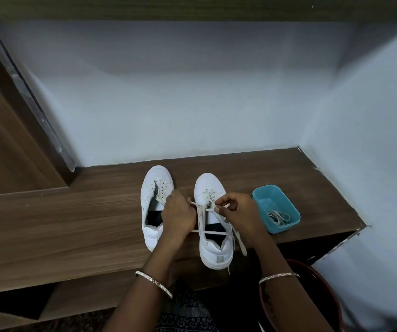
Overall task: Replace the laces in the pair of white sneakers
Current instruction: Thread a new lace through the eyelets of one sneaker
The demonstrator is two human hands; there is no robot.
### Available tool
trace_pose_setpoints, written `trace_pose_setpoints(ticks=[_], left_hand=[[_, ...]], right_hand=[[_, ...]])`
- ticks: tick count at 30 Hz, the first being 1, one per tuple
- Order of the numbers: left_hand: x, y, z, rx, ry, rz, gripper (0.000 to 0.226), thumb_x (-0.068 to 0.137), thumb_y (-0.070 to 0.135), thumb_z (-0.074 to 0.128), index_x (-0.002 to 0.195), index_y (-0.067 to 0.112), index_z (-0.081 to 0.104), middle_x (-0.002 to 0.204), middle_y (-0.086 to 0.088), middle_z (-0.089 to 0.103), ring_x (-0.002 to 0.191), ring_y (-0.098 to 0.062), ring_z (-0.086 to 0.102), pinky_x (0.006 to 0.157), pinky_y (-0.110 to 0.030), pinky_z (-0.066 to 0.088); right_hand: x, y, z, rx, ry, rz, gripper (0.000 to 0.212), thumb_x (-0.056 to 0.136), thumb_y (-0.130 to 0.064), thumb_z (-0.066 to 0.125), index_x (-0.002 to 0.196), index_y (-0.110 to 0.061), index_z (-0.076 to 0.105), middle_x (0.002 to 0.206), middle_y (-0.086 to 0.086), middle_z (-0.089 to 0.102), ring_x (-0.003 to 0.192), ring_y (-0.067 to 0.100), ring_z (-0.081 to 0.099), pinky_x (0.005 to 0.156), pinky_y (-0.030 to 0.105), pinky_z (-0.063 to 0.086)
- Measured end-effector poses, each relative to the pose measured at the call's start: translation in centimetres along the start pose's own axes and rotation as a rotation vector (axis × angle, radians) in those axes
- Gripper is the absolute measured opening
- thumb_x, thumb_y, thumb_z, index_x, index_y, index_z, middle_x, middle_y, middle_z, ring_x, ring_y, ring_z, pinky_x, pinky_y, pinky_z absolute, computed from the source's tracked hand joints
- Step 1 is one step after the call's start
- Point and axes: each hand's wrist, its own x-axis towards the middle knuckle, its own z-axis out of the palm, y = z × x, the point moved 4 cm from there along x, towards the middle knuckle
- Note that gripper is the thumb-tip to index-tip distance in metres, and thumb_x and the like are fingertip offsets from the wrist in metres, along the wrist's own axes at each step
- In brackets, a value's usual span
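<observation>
Two white sneakers stand side by side on the wooden shelf, toes pointing away from me. The left sneaker (153,188) has bare eyelets and an open tongue. The right sneaker (208,185) is laced across its front eyelets, and loose lace ends (239,240) trail over its opening and down its right side. My left hand (177,216) sits between the shoes and holds one lace strand. My right hand (235,209) pinches the lace at a middle eyelet of the right sneaker.
A teal plastic tub (286,224) to the right of the shoes holds a coiled lace (277,216). The wooden shelf (73,224) runs left, with white walls behind and at the right. A dark red round rim (324,283) shows below right.
</observation>
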Motion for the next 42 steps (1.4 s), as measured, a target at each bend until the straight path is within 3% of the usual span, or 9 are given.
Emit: trace_pose_setpoints(ticks=[6,11,16,19,23,28,33,37,42], left_hand=[[-0.6,1.4,-3.3,-0.24,0.07,0.048,0.009,0.102,0.011,0.04,0.097,0.01,0.048,0.095,-0.004,0.058,0.084,-0.022,0.055,0.066,-0.03,0.04],[-1.0,2.4,-5.2,-1.12,-0.192,-0.24,0.022,0.108,0.016,0.034,0.091,0.01,0.046,0.071,-0.006,0.067,0.071,-0.02,0.067,0.059,-0.026,0.058],[-0.8,3.4,-8.5,-1.343,-0.237,-0.221,0.033,0.104,0.006,0.035,0.074,0.016,0.043,0.056,0.003,0.035,0.042,-0.008,0.03,0.04,-0.019,0.034],[-0.6,2.9,-11.8,-1.023,-0.099,-0.005,0.027,0.104,0.018,0.045,0.078,0.016,0.049,0.051,0.01,0.036,0.046,-0.008,0.027,0.041,-0.019,0.027],[-0.4,1.2,-14.7,-0.053,0.148,0.406,0.017,0.095,0.041,0.059,0.082,0.032,0.063,0.046,0.009,0.046,0.048,-0.009,0.044,0.053,-0.024,0.033],[0.5,-2.6,-13.3,0.637,-0.034,0.228,0.039,0.069,0.076,0.066,0.084,0.04,0.073,0.084,0.011,0.065,0.082,-0.017,0.061,0.066,-0.028,0.044],[1.8,-4.6,-11.4,0.522,-0.117,0.263,0.033,0.086,0.056,0.064,0.074,0.025,0.066,0.081,0.004,0.063,0.087,-0.025,0.064,0.064,-0.032,0.04],[0.5,-2.2,-7.4,0.46,-0.017,0.458,0.023,0.091,0.052,0.059,0.093,0.033,0.071,0.103,0.009,0.065,0.1,-0.02,0.061,0.08,-0.034,0.042],[-1.0,0.3,0.0,0.483,-0.154,0.538,0.03,0.091,0.043,0.06,0.118,0.032,0.065,0.114,0.008,0.069,0.113,-0.018,0.058,0.094,-0.039,0.039]], right_hand=[[-1.3,0.6,-0.7,-0.037,0.132,-0.005,0.008,0.086,-0.011,0.073,0.091,-0.017,0.075,0.086,-0.012,0.073,0.078,-0.002,0.066,0.069,0.009,0.05],[-2.0,-2.0,-0.1,-0.005,-0.002,-0.122,0.03,0.083,-0.017,0.078,0.111,-0.026,0.072,0.091,-0.007,0.068,0.07,-0.003,0.061,0.064,0.011,0.048],[-2.1,-2.9,2.6,-0.321,-0.114,-0.159,0.03,0.085,-0.031,0.075,0.114,-0.029,0.071,0.079,-0.004,0.069,0.076,0.006,0.062,0.077,0.024,0.051],[-2.1,-2.2,2.4,-0.399,0.029,-0.129,0.036,0.082,-0.035,0.075,0.116,-0.026,0.067,0.095,-0.004,0.067,0.09,0.013,0.061,0.082,0.033,0.052],[-2.2,-1.4,1.8,-0.359,0.132,-0.031,0.056,0.07,-0.044,0.084,0.115,-0.025,0.055,0.107,-0.005,0.062,0.096,0.016,0.061,0.078,0.034,0.052],[-2.2,0.0,1.1,-0.373,0.189,0.0,0.063,0.064,-0.046,0.087,0.108,-0.023,0.049,0.109,-0.005,0.055,0.1,0.016,0.055,0.078,0.033,0.05],[-2.5,1.5,0.9,-0.215,0.18,0.037,0.064,0.062,-0.048,0.089,0.104,-0.024,0.047,0.105,-0.005,0.055,0.091,0.011,0.056,0.068,0.024,0.045],[-2.6,2.4,1.4,-0.144,0.191,0.069,0.061,0.064,-0.046,0.089,0.107,-0.022,0.053,0.097,-0.004,0.062,0.087,0.012,0.06,0.069,0.025,0.047],[-2.6,3.0,1.5,-0.111,0.199,0.079,0.06,0.062,-0.046,0.09,0.104,-0.025,0.054,0.086,-0.008,0.064,0.081,0.012,0.064,0.075,0.038,0.054]])
